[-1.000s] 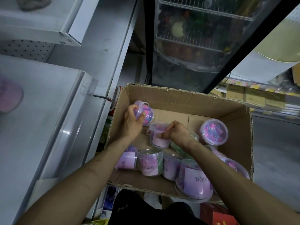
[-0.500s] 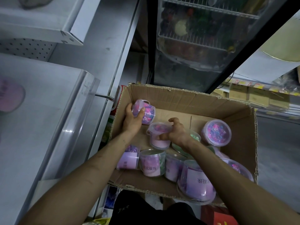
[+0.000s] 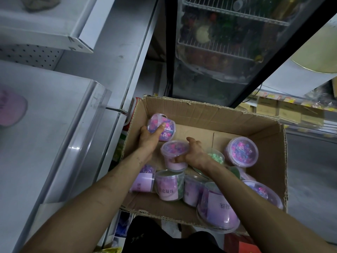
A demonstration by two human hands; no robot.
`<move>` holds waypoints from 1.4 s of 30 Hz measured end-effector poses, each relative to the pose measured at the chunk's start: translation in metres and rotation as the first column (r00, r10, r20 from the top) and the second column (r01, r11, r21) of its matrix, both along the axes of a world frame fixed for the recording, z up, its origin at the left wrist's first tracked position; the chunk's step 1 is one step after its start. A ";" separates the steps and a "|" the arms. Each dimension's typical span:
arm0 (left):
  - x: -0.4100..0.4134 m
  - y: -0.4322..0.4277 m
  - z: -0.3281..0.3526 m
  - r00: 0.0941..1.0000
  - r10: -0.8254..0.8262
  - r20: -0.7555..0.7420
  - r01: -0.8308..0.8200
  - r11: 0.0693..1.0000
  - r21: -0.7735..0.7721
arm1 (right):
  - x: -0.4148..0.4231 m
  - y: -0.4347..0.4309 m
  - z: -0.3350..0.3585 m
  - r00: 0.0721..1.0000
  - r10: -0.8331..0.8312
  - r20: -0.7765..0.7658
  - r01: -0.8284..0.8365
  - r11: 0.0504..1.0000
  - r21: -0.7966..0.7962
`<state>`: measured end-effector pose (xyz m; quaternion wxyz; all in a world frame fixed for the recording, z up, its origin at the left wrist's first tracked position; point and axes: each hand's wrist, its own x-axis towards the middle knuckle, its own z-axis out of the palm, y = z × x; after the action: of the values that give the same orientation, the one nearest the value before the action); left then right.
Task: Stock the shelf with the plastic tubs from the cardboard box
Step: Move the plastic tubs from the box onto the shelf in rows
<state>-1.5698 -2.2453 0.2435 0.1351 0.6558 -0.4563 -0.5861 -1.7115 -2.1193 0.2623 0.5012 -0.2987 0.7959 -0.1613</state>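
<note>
Barely begun, I judge: my left grip [image 3: 149, 136] curls round one purple tub [image 3: 163, 126] at ten o'clock in the cardboard box [image 3: 200, 114]. My right grip [image 3: 196, 155] clasps a second tub [image 3: 174, 152] mid-box. Several loose tubs [image 3: 169, 187] lie at six, unshelved. The shelf [image 3: 45, 152] waits at nine.

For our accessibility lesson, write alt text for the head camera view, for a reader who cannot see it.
Seen from above, the left hand grips one purple tub and the right hand a second tub, inside an open cardboard box holding more tubs. A grey metal shelf stands to its left.
</note>
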 end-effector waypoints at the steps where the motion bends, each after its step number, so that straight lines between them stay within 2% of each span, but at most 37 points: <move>1: -0.001 0.001 0.001 1.000 0.002 -0.001 -0.002 1.000 0.000 | 0.002 -0.002 -0.001 1.000 0.004 0.003 -0.004 1.000 0.011; 7: -0.004 0.003 0.006 0.999 0.043 -0.014 -0.043 0.999 0.007 | 0.013 -0.008 0.001 1.000 -0.003 -0.001 0.003 0.999 0.042; 17: 0.002 0.010 0.010 1.000 0.008 -0.026 -0.010 0.997 -0.080 | -0.004 0.020 0.029 1.000 0.009 0.002 -0.009 0.991 -0.134; 29: 0.012 0.026 0.061 0.984 -0.178 -0.031 0.164 0.951 -0.261 | -0.057 0.069 0.074 0.961 -0.132 0.243 0.212 0.916 -0.340; 37: 0.038 0.061 0.117 0.983 -0.176 -0.048 0.145 0.912 -0.385 | -0.064 0.066 0.100 0.938 -0.050 0.344 0.211 0.868 -0.449; 42: 0.067 0.088 0.157 0.994 -0.112 -0.006 0.095 0.868 -0.487 | -0.054 0.060 0.129 0.943 0.098 0.319 0.091 0.844 -0.529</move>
<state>-1.5030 -2.1576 0.4008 0.2714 0.5654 -0.6210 -0.4701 -1.7654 -2.0596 0.3916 0.5253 -0.3967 0.6218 -0.4242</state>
